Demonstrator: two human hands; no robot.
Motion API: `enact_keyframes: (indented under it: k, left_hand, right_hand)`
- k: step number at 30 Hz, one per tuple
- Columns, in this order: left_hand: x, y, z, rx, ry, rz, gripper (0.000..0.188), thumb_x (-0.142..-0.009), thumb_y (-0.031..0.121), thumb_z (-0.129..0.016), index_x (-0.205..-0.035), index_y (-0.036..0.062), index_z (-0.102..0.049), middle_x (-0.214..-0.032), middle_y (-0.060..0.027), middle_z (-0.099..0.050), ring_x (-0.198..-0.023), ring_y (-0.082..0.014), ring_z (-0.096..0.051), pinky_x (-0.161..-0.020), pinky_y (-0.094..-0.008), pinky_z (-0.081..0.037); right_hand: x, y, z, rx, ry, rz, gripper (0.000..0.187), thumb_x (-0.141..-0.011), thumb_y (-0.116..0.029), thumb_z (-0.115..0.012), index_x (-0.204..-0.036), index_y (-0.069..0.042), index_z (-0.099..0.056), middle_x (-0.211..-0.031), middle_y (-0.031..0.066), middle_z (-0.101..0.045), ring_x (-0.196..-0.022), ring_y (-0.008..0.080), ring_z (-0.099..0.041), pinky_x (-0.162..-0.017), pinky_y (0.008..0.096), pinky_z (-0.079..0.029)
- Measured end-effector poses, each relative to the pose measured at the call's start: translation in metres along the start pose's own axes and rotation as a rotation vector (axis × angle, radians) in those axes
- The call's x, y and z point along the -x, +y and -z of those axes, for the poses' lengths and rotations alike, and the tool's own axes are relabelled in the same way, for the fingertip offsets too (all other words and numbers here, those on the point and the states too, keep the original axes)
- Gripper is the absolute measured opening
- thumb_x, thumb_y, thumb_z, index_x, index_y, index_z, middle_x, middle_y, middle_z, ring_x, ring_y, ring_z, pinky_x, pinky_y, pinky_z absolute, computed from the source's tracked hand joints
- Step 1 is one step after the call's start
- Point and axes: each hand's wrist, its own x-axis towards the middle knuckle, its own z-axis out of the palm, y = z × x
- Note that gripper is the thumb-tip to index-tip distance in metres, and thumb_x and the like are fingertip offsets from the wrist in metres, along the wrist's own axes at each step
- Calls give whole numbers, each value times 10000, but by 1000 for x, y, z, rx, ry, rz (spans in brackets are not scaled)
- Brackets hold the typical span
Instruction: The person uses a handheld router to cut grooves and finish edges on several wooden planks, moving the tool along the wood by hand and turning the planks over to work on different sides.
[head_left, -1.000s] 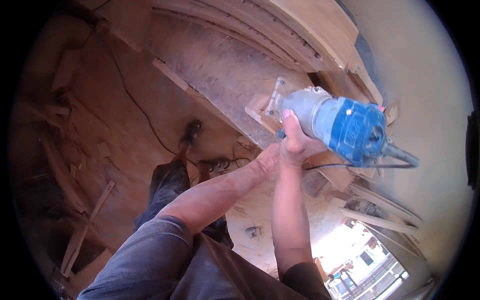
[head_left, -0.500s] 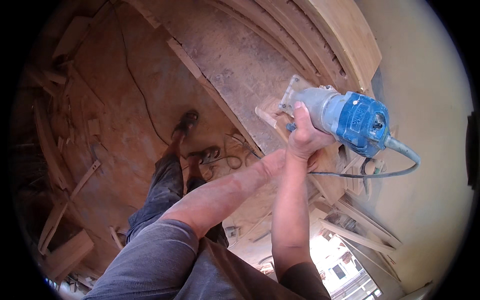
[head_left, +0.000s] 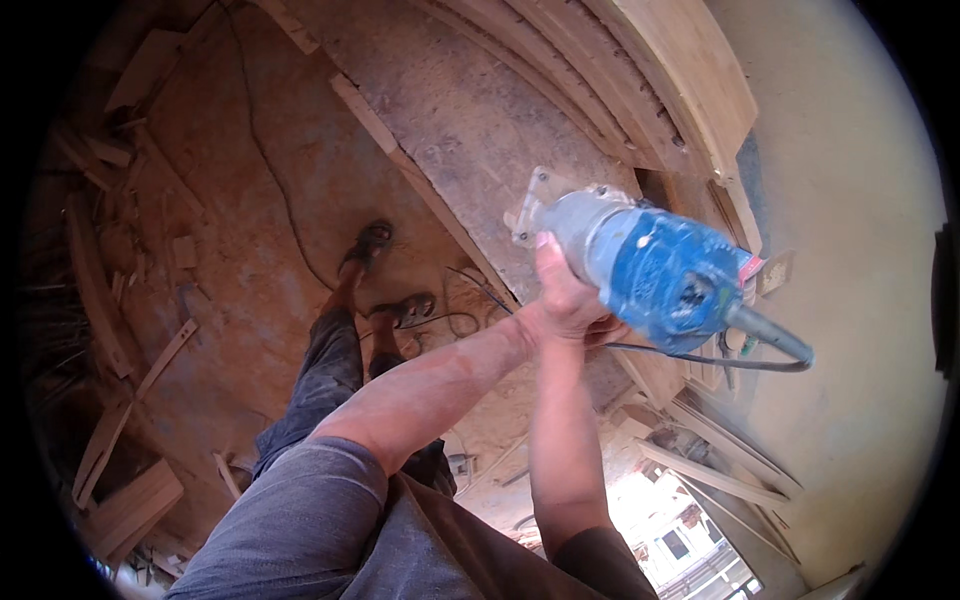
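My right hand is closed round a trim router, a tool with a blue motor body, a grey metal collar and a clear base plate. The router lies tilted on its side, base toward the left and cable end toward the lower right. Its thumb rests along the collar. My left forearm crosses behind the right wrist. Of my left hand, only a little skin shows beneath the router, so its grip is hidden.
Curved wooden pieces stand stacked at the workbench's far side. The router's cable loops below it. Wood strips lean at the lower right, by a pale wall. Offcuts and another cord lie on the floor.
The router has moved left and slightly down, and its body looks larger. A light wood piece seen beside its base before no longer shows there. My right hand has shifted left with it.
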Motion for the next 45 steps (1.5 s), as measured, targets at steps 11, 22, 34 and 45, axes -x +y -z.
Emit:
enact_keyframes:
  k: [11,22,34,45]
  left_hand:
    - [47,9,-13,-1073,-132,-240,538,-986,261,-492,-1492,89,-433,-1628,-135,-316,-1513,-262,-272,-1269,-436,-161]
    - [58,62,36,-1511,-114,-533,671,-834,178,-586,-1473,39,-436,-1592,-191,-350,-1482,-371,-317,-1235,-471,-227]
    - [-21,133,28,-1300,-621,74,931,-564,135,-846,-1436,24,-538,-1219,-185,-684,-1167,-308,-639,-1040,-386,-469]
    - [-107,34,64,-1430,-668,-151,1038,-643,376,-891,-1481,-42,-441,-1315,-256,-636,-1227,-360,-618,-1077,-421,-466]
  right_hand:
    - [71,-16,2,-293,260,83,813,-691,0,-738,-1434,57,-415,-1337,231,-556,-1207,364,-568,-1089,476,-439]
    - [102,-42,185,-171,857,69,791,-660,12,-659,-1404,111,-409,-1279,254,-572,-1134,385,-618,-993,493,-536]
    - [318,1,244,-473,1510,-522,757,-656,36,-664,-1388,37,-468,-1224,150,-607,-1049,316,-637,-939,437,-543]
    - [381,17,120,-364,1747,-640,682,-678,62,-696,-1332,14,-512,-1226,121,-601,-1072,274,-625,-962,394,-514]
